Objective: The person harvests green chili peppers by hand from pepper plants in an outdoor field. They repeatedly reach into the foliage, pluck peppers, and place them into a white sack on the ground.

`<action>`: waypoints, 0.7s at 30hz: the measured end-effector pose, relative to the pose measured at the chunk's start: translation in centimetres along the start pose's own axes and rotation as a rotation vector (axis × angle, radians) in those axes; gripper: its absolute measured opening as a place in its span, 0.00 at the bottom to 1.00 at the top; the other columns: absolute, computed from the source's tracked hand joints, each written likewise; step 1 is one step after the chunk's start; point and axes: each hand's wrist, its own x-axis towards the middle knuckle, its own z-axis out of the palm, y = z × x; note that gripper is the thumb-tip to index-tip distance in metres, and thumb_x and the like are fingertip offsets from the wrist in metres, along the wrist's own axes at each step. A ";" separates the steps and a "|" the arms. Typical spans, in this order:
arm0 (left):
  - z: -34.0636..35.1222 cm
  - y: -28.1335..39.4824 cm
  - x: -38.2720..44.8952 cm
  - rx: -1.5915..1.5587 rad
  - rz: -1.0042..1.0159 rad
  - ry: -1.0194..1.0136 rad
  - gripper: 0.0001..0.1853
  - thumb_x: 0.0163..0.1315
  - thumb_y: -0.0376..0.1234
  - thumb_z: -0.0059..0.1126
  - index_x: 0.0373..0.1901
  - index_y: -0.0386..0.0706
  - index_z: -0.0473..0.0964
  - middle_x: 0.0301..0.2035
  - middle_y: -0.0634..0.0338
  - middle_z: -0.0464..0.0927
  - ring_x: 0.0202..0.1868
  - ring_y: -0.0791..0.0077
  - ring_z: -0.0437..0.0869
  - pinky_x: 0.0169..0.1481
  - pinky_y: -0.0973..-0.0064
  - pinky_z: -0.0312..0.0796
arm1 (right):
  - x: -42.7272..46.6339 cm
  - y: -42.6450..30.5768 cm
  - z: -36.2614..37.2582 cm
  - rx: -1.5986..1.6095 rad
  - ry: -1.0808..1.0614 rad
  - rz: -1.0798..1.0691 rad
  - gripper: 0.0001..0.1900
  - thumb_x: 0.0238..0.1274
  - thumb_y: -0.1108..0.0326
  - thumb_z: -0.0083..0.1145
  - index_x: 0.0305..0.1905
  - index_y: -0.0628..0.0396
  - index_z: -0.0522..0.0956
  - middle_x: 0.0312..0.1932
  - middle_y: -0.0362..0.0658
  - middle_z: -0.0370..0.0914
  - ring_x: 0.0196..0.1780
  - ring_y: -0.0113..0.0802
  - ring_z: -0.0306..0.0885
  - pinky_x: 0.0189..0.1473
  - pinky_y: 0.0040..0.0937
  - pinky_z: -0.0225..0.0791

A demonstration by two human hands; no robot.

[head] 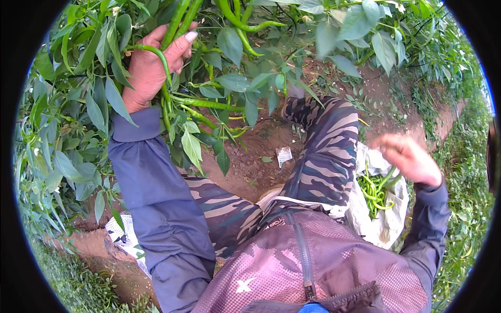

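Up in the pepper plant [231,43], my left hand [150,66] grips long green chili peppers [178,21] between thumb and fingers. A curved chili [158,58] hangs across the back of that hand. More chilies [207,103] dangle among the leaves just below and to its right. My right hand [409,156] is blurred above a white plastic sack [395,225] beside my leg. Inside the sack's mouth lies a heap of green chilies [372,191]. Blurred chilies [387,178] show just under my right hand; whether its fingers still touch them is unclear.
My bent legs in camouflage trousers [323,156] straddle bare soil [242,164]. A small printed packet [283,155] lies on the soil between them. White patterned sheeting [123,234] shows beside my left sleeve. Leafy rows [465,195] border both sides.
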 end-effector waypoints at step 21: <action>0.6 1.4 -1.7 -0.064 -0.090 0.073 0.22 0.74 0.37 0.61 0.63 0.31 0.75 0.26 0.66 0.71 0.17 0.86 0.59 0.26 0.82 0.63 | 31.3 -7.7 -0.2 -0.381 0.346 -0.316 0.17 0.75 0.69 0.47 0.62 0.61 0.79 0.50 0.56 0.86 0.52 0.52 0.85 0.56 0.43 0.77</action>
